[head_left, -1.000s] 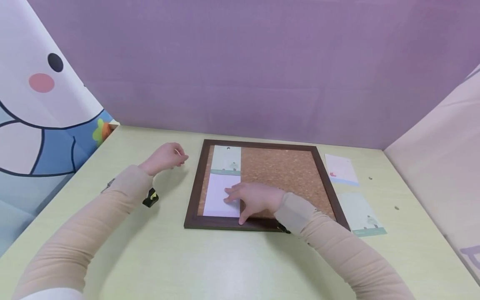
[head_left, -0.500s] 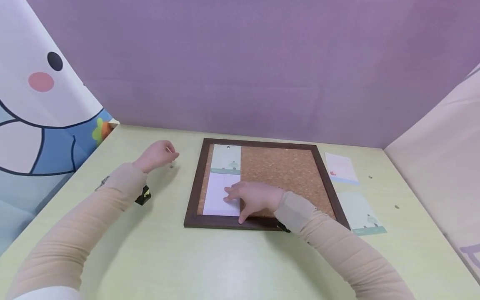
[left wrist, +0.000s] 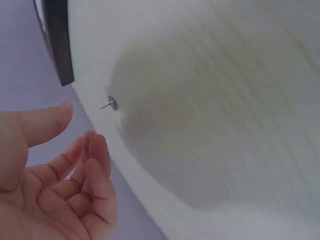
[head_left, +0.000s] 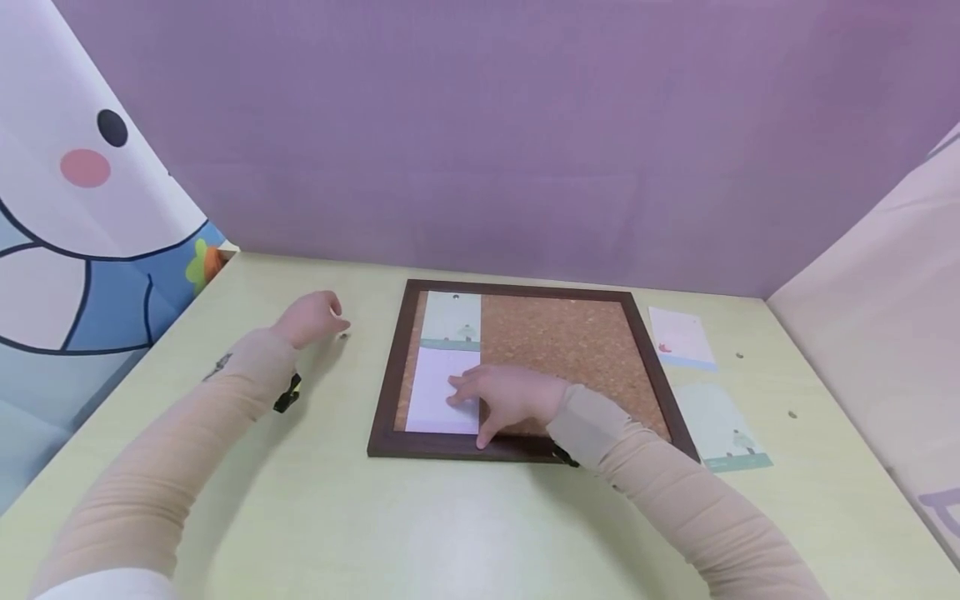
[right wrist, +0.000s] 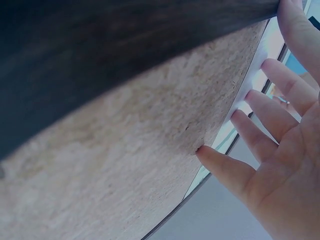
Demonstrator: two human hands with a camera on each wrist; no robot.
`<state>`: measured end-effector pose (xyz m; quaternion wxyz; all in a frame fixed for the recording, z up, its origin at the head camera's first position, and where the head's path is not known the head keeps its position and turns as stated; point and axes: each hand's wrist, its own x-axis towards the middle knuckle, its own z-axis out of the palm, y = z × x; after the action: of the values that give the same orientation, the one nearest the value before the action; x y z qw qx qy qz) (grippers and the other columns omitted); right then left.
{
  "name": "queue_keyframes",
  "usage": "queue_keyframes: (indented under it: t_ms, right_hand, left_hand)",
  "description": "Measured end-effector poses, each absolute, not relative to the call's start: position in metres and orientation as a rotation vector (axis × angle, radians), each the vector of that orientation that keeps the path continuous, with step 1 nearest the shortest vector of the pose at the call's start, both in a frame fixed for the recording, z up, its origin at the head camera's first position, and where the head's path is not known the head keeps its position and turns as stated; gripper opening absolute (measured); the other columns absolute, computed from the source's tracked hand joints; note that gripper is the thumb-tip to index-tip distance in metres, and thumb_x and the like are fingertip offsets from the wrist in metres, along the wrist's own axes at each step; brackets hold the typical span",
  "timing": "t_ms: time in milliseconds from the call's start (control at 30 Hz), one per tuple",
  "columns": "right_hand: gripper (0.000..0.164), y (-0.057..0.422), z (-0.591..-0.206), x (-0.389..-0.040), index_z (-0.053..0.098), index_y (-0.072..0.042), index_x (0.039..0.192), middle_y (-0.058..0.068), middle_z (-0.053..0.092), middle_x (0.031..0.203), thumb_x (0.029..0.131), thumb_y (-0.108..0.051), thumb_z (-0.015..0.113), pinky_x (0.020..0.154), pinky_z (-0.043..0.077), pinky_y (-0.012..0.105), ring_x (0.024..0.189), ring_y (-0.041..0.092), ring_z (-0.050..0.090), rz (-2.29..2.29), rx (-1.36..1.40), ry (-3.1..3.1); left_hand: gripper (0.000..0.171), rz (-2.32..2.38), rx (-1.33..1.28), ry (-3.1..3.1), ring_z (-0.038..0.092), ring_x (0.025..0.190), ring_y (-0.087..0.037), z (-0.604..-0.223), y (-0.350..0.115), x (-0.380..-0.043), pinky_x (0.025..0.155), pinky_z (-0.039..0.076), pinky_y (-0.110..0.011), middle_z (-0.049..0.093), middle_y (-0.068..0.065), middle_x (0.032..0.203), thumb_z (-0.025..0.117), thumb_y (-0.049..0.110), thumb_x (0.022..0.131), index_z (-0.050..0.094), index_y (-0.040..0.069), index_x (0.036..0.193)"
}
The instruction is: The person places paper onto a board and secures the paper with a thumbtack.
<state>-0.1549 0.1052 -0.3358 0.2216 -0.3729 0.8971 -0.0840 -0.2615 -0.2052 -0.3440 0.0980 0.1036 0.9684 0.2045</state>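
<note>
My left hand (head_left: 310, 319) hovers low over the table left of the board, fingers curled loosely and thumb apart, holding nothing. Just beyond its fingertips a thumbtack (left wrist: 113, 103) lies on its head, pin pointing up, in the left wrist view. My right hand (head_left: 517, 395), fingers spread, rests on a plain white card (head_left: 435, 387) at the lower left of a framed cork board (head_left: 555, 333). Its thumb touches the dark bottom frame. Above the white card lies a pale green card (head_left: 450, 317) with a tack (head_left: 455, 297) at its top.
Right of the board, a pinkish card (head_left: 682, 337) and another pale green card (head_left: 720, 425) lie on the table. Two small tacks, an upper tack (head_left: 739, 356) and a lower tack (head_left: 792, 414), are farther right. A purple curtain (head_left: 480, 150) stands behind the table.
My left hand has moved left, away from the board, and its fingertips have come to the loose thumbtack. The right hand has stayed on the white card.
</note>
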Motion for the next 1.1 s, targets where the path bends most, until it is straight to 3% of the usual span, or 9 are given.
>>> queue_keyframes:
  t_ms: [667,1100]
  right_hand:
    - [0.064,0.1053,-0.334,-0.1533,0.055,-0.016,0.133,-0.001,0.032,0.153,0.075,-0.026,0.08,0.115,0.026,0.037,0.14,0.021,0.031,-0.237,-1.011,2.485]
    - [0.065,0.1048,-0.3341,-0.1534,0.055,-0.018,0.133,-0.002,0.032,0.153,0.074,-0.027,0.081,0.115,0.025,0.037,0.141,0.02,0.029,-0.22,-0.99,2.488]
  left_hand:
    - [0.014,0.423,0.326,2.837,0.054,0.075,-0.026,-0.3491,-0.1975,-0.2585,0.069,0.047,-0.039,0.058,-0.014,0.083,0.057,0.01,0.088,0.053,-0.003,0.089]
    - [0.013,0.4,0.331,2.828,0.054,0.073,-0.023,-0.3484,-0.1963,-0.2583,0.068,0.047,-0.037,0.06,-0.014,0.083,0.057,0.01,0.088,0.058,-0.003,0.088]
